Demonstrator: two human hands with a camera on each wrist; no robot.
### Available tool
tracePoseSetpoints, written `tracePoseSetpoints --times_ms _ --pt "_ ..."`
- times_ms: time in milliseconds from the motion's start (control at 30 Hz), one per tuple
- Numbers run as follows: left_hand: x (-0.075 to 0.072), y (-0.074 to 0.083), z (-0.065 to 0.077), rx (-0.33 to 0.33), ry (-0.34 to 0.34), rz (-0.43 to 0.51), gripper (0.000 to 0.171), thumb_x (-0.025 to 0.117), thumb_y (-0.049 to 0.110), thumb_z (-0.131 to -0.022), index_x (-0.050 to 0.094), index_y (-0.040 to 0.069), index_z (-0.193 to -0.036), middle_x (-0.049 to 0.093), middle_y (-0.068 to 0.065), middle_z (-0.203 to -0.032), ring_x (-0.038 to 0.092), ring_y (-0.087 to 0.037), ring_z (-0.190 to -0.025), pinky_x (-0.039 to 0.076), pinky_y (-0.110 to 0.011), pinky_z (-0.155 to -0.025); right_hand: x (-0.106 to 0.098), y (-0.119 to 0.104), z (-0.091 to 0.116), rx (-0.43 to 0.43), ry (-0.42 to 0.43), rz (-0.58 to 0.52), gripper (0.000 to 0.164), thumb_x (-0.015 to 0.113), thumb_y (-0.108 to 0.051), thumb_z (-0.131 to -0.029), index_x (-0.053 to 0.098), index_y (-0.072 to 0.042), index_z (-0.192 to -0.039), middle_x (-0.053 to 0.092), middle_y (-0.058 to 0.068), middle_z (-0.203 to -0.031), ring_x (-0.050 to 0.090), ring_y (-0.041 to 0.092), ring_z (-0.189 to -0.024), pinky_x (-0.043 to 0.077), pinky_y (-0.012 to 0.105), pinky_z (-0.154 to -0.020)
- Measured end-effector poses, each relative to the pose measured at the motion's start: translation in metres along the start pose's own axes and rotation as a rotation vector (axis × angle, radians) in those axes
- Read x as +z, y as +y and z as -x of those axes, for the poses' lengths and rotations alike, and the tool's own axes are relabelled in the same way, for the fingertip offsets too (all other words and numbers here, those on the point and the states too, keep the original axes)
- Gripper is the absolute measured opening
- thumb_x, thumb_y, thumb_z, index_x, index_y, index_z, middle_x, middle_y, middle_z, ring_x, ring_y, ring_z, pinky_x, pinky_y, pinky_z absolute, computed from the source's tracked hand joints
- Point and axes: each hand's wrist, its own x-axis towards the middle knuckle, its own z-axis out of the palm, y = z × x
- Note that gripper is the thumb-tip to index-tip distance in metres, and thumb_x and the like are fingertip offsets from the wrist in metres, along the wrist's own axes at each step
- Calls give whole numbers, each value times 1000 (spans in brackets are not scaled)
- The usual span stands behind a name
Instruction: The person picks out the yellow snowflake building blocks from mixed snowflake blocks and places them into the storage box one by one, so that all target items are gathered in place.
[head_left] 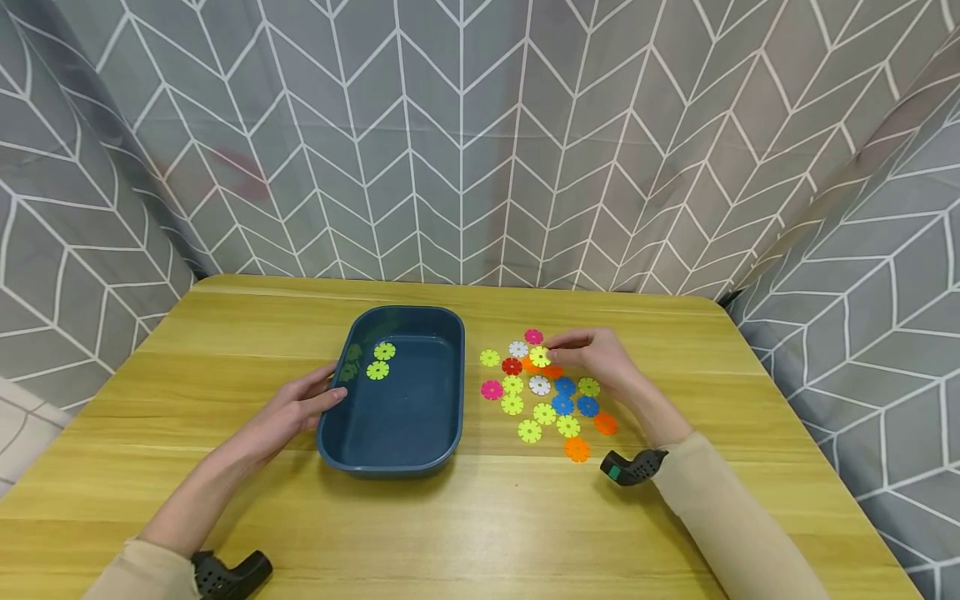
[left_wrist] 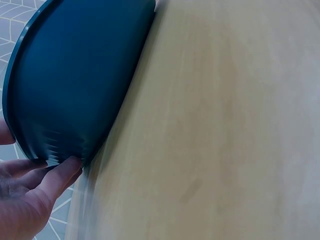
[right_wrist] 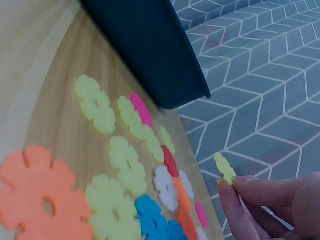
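on the wooden worktop [head_left: 517, 533], the right hand [head_left: 600, 357], forearm angled in, pinches a yellow-green disc [head_left: 539, 357] above scattered discs [head_left: 544, 413]; left hand [head_left: 300, 402] grips the blue tub [head_left: 408, 425], fingers seemingly outside its wall.

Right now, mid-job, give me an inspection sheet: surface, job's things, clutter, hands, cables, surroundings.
Surface: wooden table.
Job's things: blue bin with two yellow-green discs inside; loose discs of several colours on the table to its right.
Clutter: nothing seen.
Left hand: grips the bin's left side.
Right hand: pinches a yellow-green disc above the loose ones.
Cables: nothing seen.
Surroundings: grey patterned curtain behind the table and at both sides.
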Motion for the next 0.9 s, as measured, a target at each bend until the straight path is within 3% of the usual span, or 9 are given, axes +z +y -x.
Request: tracePoseSetpoints --times_ms 300,500,733,900 --pt "0 0 -1 2 -3 -3 72 48 30 -106 9 0 -159 29 -29 -158 47 -42 -134 52 -41 -100 16 -17 -6 -28 -44 44 29 73 -16 -92 73 -3 -118 69 12 -125 63 28 -116 47 46 -106" --pt "-1 0 -1 10 -4 6 72 48 29 -106 10 0 -159 30 -30 -157 50 -40 -133 54 -37 -98 29 -31 -11 -42 -73 34 25 71 -15 -93 74 -5 -116 69 12 -125 62 28 -117 47 47 -105" --pt "-1 -1 0 12 -3 8 73 49 29 -106 10 0 -159 30 -30 -157 50 -39 -132 54 -34 -96 52 -47 -16 -61 -109 -44 22 70 -9 -93 75 -3 -114 71 12 -120 65 26 -111 49 47 -103" --pt "0 -1 0 14 -6 8 73 49 30 -105 10 0 -159 28 -29 -158 48 -40 -133 53 -34 -97 68 -54 -20 -81 -111 -112 24 68 -4 -93 73 2 -116 70 16 -122 65 32 -114 48 49 -105"
